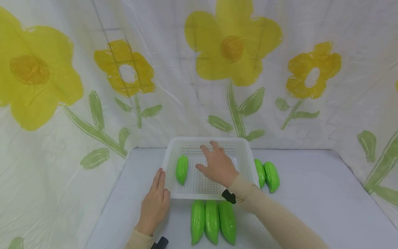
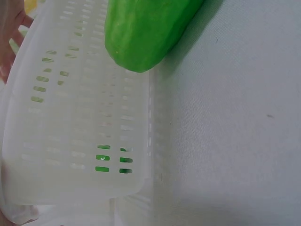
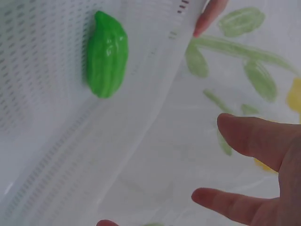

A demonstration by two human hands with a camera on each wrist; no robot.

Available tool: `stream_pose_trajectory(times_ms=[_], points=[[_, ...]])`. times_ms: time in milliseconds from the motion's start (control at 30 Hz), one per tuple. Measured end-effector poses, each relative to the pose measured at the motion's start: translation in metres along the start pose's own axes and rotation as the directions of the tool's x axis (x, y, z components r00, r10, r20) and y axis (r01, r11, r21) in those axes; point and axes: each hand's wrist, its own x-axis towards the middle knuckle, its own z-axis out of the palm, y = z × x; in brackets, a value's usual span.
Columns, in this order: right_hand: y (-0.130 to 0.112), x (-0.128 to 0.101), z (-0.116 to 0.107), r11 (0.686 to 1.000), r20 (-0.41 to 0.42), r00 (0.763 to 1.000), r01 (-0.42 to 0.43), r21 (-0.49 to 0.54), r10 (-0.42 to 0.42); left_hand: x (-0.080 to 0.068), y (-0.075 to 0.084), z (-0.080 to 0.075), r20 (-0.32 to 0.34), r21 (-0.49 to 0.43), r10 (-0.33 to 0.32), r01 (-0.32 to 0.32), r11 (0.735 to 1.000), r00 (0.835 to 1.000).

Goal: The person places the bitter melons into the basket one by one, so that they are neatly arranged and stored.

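A white perforated plastic basket [image 1: 202, 186] stands at the table's back, one green, ridged, tapered vegetable [image 1: 182, 169] inside at its left; it looks like a bitter melon. My right hand [image 1: 217, 166] hovers over the basket with spread fingers and holds nothing. In the right wrist view its thumb and fingers [image 3: 254, 136] appear apart from the green vegetable [image 3: 107, 55]. Along the basket's left side lies my left hand [image 1: 155, 204], fingers straight, fingertips at the rim. The left wrist view shows the basket's slotted wall [image 2: 70, 127] close up.
Three similar green vegetables [image 1: 212, 221] lie side by side before the basket. Two more [image 1: 272, 176] are on its right, one partly hidden by the basket. Behind the white table [image 1: 311, 193] hangs a white curtain [image 1: 174, 110] with painted yellow flowers.
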Motion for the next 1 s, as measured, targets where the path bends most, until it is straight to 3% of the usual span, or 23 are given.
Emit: stream_pose_trajectory(times_ms=[267,533,733,1000], points=[[0.060,-0.022,-0.038,0.997,-0.063,0.995,-0.073,0.020,0.074,-0.002,0.001,0.002,-0.034,0.014,0.009,-0.009,1.000,0.999],[0.126,-0.049,-0.068,0.986,-0.077,0.983,-0.165,0.002,0.165,-0.002,0.003,0.001,-0.016,-0.006,0.004,-0.004,1.000,1.000],[0.165,-0.065,-0.074,0.970,-0.027,0.970,-0.241,-0.006,0.241,-0.002,0.002,0.002,-0.023,-0.002,0.012,-0.012,1.000,1.000],[0.191,-0.078,-0.068,0.965,-0.022,0.965,-0.263,-0.015,0.262,-0.002,0.000,0.004,-0.032,-0.002,-0.001,0.001,1.000,1.000]])
